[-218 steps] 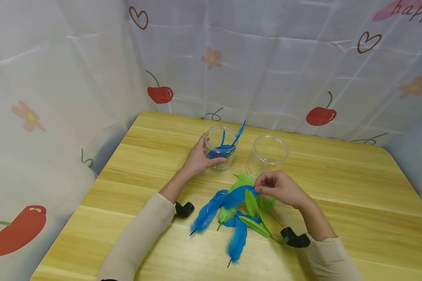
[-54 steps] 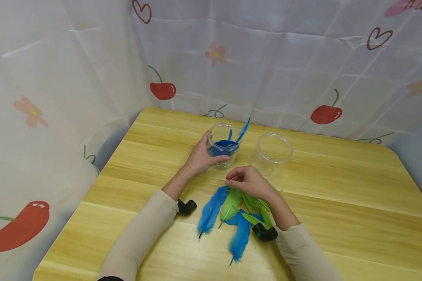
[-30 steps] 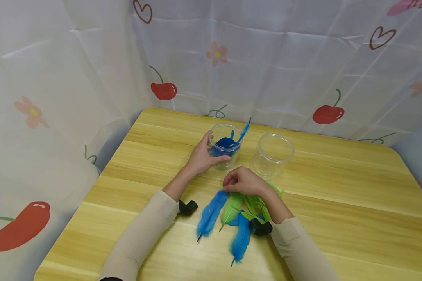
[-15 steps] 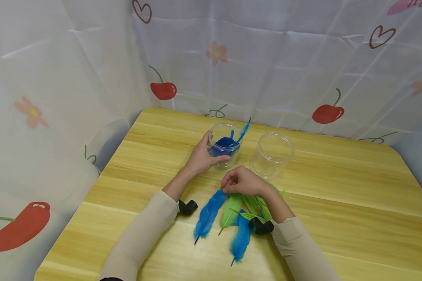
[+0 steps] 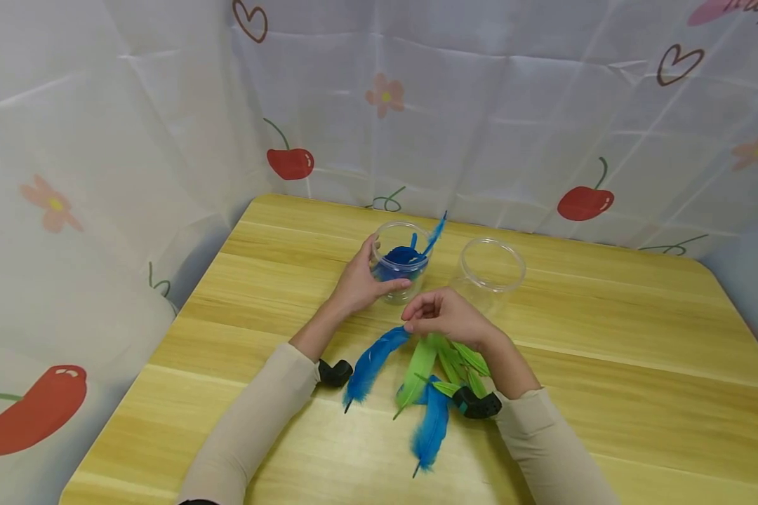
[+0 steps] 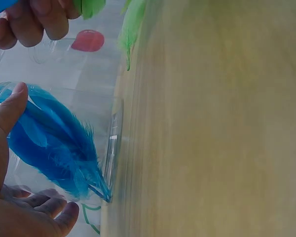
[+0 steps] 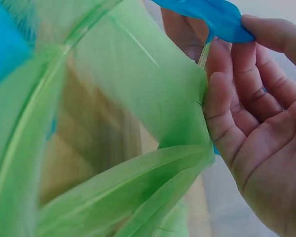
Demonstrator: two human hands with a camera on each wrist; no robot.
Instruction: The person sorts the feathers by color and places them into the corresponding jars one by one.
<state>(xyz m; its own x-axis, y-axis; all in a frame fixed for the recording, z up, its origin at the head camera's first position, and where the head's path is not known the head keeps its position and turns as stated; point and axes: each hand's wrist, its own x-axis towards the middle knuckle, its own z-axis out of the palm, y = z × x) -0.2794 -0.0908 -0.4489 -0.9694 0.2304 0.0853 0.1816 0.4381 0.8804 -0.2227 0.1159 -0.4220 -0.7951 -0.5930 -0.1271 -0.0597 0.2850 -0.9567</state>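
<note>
My left hand grips a clear plastic jar standing on the table. Blue feathers fill part of that jar, and one quill pokes out above its rim. Between thumb and fingers, my right hand pinches the end of a blue feather, lifted a little with its quill pointing toward me. Below that hand lies a loose pile of green feathers, partly hidden by hand and wrist. Another blue feather lies in front of the pile. In the right wrist view, green feathers touch or nearly touch the fingers.
A second clear jar stands to the right of the held one, its lower part partly behind my right hand. Black wrist cameras sit under both forearms. A printed curtain hangs behind the wooden table.
Earlier my right hand was among the feathers further right, then shifted left and took hold of the left blue feather. Now it has raised that feather slightly. My left hand stays on the jar.
</note>
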